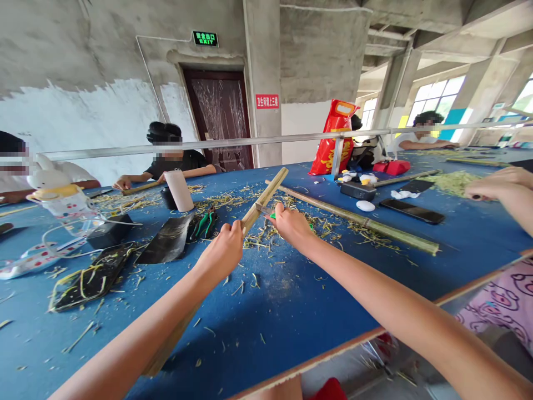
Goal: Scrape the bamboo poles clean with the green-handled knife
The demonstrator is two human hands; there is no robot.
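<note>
My left hand [222, 247] is wrapped round a peeled bamboo strip [266, 195], which slants away from me; its near end shows below my left forearm. In my right hand [293, 226] is a knife [263, 209] with a green handle, mostly hidden by my fingers. The blade lies across the strip, just beyond my left hand. Curled shavings [262, 236] are scattered on the blue table [291, 300] underneath. To the right lies a longer bamboo pole [358, 216], its far end close to the strip's.
Left of my hands are green-handled pliers [204, 222], a dark sheet [166, 241], a paper roll [179, 190] and a rabbit-shaped lamp [58, 189]. On the right lie a phone [412, 211] and a black box [358, 190]. A red bag [333, 139] stands behind; co-workers sit around the table.
</note>
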